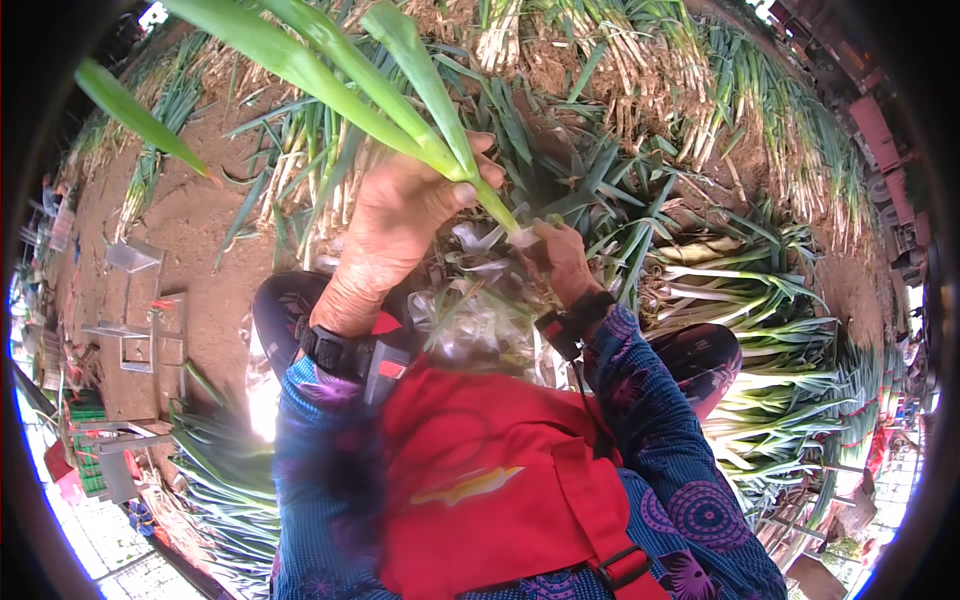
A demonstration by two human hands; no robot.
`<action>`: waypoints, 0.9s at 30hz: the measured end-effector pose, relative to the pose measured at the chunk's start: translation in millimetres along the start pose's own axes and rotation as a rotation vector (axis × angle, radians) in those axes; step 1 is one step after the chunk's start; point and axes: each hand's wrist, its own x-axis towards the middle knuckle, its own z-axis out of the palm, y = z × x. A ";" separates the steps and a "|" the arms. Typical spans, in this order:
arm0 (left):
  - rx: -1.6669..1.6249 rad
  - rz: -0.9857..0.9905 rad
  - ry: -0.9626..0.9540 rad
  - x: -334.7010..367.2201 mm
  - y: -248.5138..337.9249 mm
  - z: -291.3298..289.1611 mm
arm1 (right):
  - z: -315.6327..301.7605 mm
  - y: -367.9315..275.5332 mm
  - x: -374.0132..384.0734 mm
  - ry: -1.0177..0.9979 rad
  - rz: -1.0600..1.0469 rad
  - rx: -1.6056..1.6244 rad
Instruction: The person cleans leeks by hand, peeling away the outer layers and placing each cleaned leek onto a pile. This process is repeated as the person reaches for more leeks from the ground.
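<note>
A large green onion (345,90) slants across the upper middle, its broad green leaves fanning toward the upper left. My left hand (390,225) is closed around it where the leaves join the stem, thumb pressed on top. Lower down, the fingers of my right hand (567,262) pinch the pale stem end; its tip is partly hidden by them. Beneath both hands lies a heap of clear, crumpled plastic-like scraps or peelings (490,325), too blurred to tell which. Cleaned green onions (760,385) with white stems are laid in rows beside my right knee.
Uncleaned green onion bundles (640,60) with soil on their roots spread across the far ground. Loose cut leaves (600,190) lie just beyond my right hand. At the left stand a metal frame (130,325) and a green crate (87,450). More green onions (225,490) lie beside my left arm.
</note>
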 end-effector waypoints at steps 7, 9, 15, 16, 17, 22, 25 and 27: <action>0.036 -0.013 0.065 -13.9 -1.0 -24.4 | -9.7 0.0 9.7 -0.065 0.329 0.874; 0.038 -0.049 0.102 -22.1 -1.3 -38.2 | -4.5 -7.8 5.1 -0.023 0.331 0.841; -0.078 0.047 0.279 -21.8 6.2 -51.7 | -75.2 35.7 36.2 -0.144 -0.313 -0.167; -0.087 0.060 0.316 -26.0 6.6 -62.0 | -81.6 38.8 34.4 -0.147 -0.307 -0.165; -0.108 0.052 0.336 -29.3 9.8 -69.3 | -88.2 40.0 29.5 -0.094 -0.302 -0.174; -0.185 0.086 0.435 -48.1 21.0 -126.6 | -126.2 20.3 5.6 0.160 -0.282 -0.780; -0.230 0.046 0.584 -64.3 34.4 -166.4 | -151.3 0.9 -3.7 0.234 -0.293 -0.837; -0.280 0.013 0.643 -73.9 33.4 -202.8 | -205.2 -7.3 5.9 0.307 -0.298 -0.994</action>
